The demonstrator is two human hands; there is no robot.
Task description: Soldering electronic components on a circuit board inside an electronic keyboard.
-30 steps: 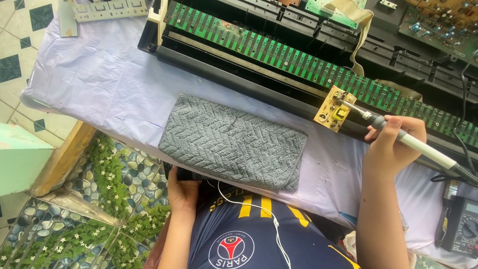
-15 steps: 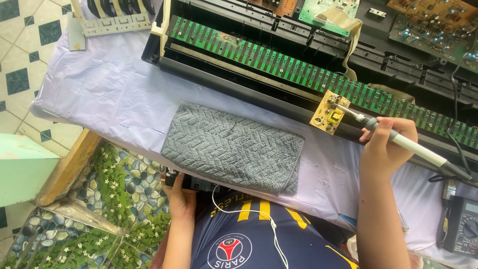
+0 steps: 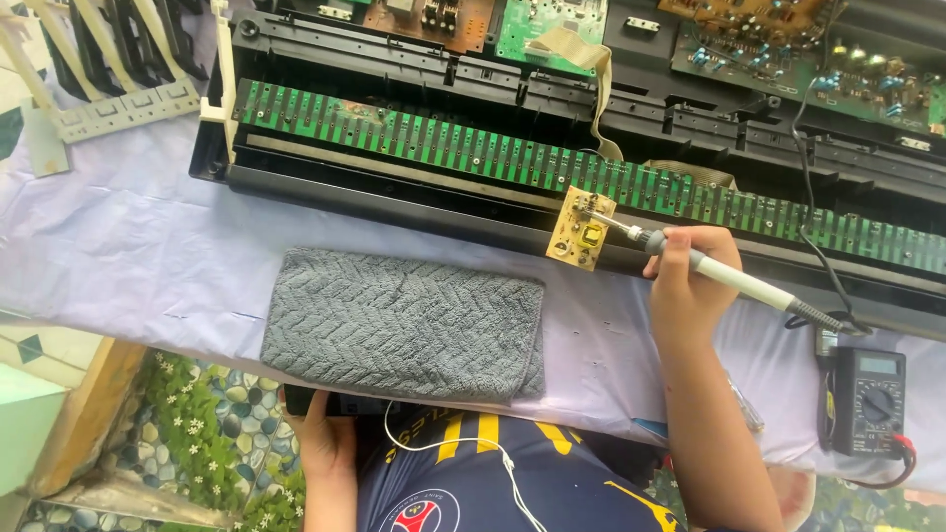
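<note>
My right hand (image 3: 685, 281) grips a white-handled soldering iron (image 3: 734, 281). Its metal tip touches a small yellow circuit board (image 3: 579, 229) that rests on the black front rail of an opened electronic keyboard (image 3: 394, 187). A long green contact board (image 3: 443, 148) runs along the keyboard's inside. My left hand (image 3: 323, 432) is below the table edge, holding a dark phone-like object (image 3: 325, 402) that the table partly hides. A folded grey towel (image 3: 404, 323) lies on the pale cloth between my hands.
A black multimeter (image 3: 867, 402) sits at the right edge with a red lead. The iron's black cable (image 3: 808, 177) loops over the keyboard. Loose key strips (image 3: 108, 89) lie at top left. Green and brown circuit boards (image 3: 552, 20) fill the far side. A white earphone wire (image 3: 463, 448) hangs over my shirt.
The view has drawn closer and shifted. My right hand has kept the iron's tip at the small yellow board. My left hand stays under the table edge.
</note>
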